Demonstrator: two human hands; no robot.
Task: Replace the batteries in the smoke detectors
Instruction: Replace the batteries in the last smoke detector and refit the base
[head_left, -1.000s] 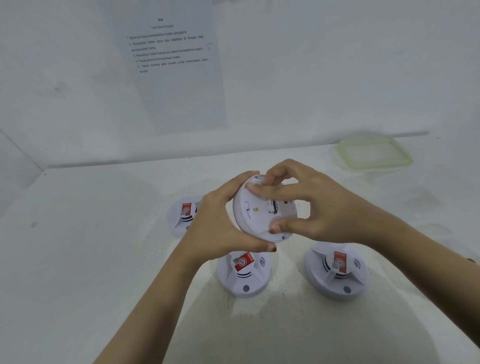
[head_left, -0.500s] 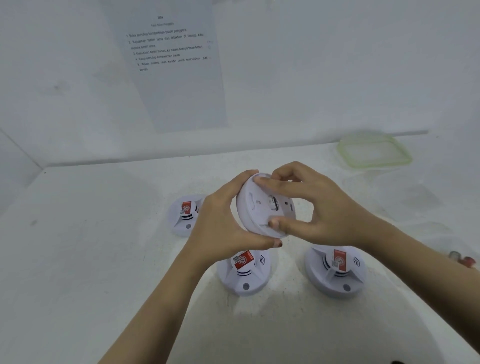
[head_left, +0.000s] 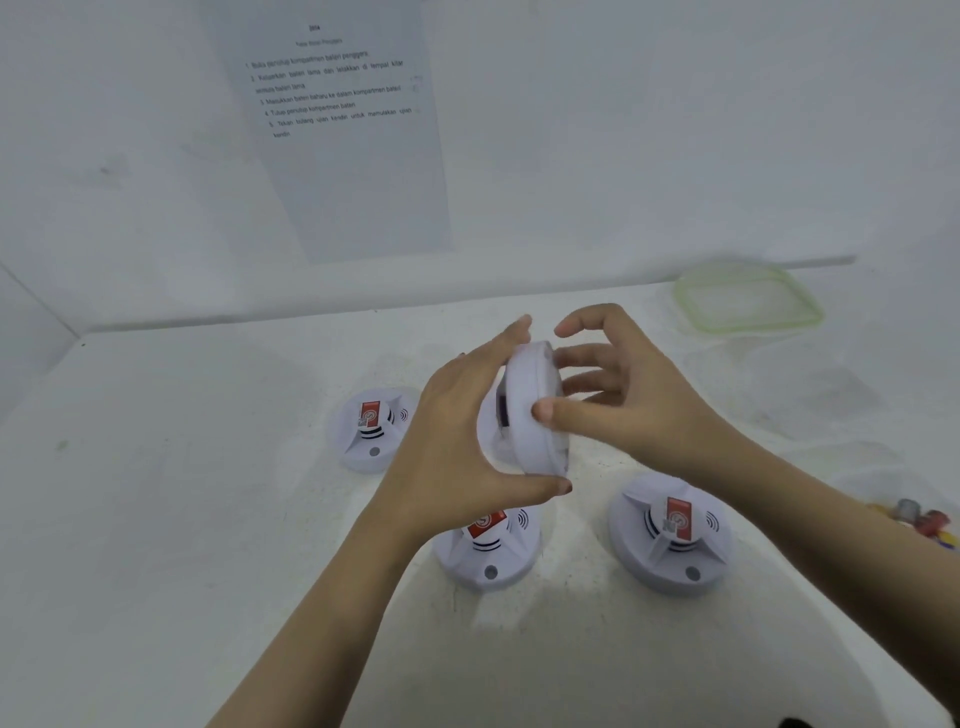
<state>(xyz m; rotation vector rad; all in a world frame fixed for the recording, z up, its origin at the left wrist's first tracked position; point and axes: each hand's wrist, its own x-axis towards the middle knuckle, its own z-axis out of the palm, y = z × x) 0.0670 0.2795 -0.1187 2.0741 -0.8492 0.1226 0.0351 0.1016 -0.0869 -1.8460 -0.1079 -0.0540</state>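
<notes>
A white smoke detector (head_left: 532, 405) is held up on edge above the table, turned nearly side-on to me. My left hand (head_left: 457, 441) grips it, fingers over its top rim and thumb under its lower rim. My right hand (head_left: 623, 400) is beside it on the right. Its thumb touches the rim and its fingers are spread and lifted off. Three more white detectors with red labels lie on the table: one at the back left (head_left: 371, 428), one below my hands (head_left: 488, 545), one to the right (head_left: 672, 535).
A clear lid with a green rim (head_left: 748, 304) lies at the back right. Small coloured batteries (head_left: 924, 522) show at the right edge, behind my right forearm. A printed instruction sheet (head_left: 332, 130) hangs on the white back wall.
The detector has turned from showing its back side to standing edge-on. My right hand's fingers have come off it and spread; only the thumb stays on the rim.
</notes>
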